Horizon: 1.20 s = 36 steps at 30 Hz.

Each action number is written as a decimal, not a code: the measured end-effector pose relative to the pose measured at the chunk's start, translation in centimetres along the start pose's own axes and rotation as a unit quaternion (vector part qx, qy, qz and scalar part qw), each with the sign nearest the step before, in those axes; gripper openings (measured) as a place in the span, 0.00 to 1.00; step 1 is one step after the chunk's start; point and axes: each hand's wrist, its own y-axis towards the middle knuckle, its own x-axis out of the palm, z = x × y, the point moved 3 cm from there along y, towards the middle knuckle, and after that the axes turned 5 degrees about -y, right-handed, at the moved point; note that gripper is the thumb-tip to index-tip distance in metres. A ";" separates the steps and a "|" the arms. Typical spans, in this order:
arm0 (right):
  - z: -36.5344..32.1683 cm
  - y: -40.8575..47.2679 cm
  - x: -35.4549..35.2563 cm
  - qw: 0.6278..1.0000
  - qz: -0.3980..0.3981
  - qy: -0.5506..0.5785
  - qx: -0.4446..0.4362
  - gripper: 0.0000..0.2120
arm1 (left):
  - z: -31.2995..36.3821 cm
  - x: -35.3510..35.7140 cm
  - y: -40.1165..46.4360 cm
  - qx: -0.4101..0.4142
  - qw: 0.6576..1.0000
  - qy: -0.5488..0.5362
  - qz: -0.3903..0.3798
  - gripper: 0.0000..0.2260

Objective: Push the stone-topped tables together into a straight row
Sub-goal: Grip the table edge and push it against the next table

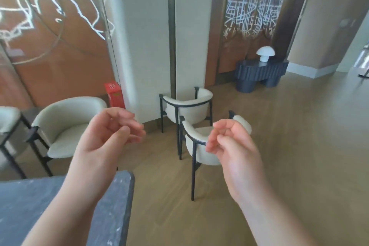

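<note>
One dark grey stone-topped table fills the lower left corner; its rounded right corner sits near the middle bottom. My left hand is raised above the table's far edge, fingers loosely curled, holding nothing. My right hand hovers to the right over the wooden floor, in front of a chair, fingers also loosely curled and empty. Neither hand touches the table. No second stone table is in sight.
Two cream chairs with black frames stand ahead near a white pillar. Another cream chair sits beyond the table at left. A red box, a dark console with a white lamp stand farther back.
</note>
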 end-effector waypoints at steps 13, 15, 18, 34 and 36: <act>3.7 23.8 6.2 0.985 -0.145 0.095 -0.019 0.11 | -5.5 -1.6 17.8 0.063 0.990 0.060 0.115 0.10; 4.4 27.9 5.9 0.983 -0.153 0.103 -0.020 0.11 | -7.4 -0.5 20.7 0.074 0.988 0.063 0.120 0.11; 5.1 34.2 5.2 0.983 -0.153 0.100 -0.028 0.11 | -10.1 1.2 25.2 0.088 0.984 0.075 0.134 0.12; 11.8 59.5 10.8 0.965 -0.221 0.143 0.004 0.25 | -22.2 -2.3 42.9 0.128 0.966 0.089 0.205 0.13; 13.3 61.5 13.3 0.961 -0.235 0.143 0.001 0.27 | -23.5 -4.6 44.4 0.127 0.964 0.094 0.213 0.13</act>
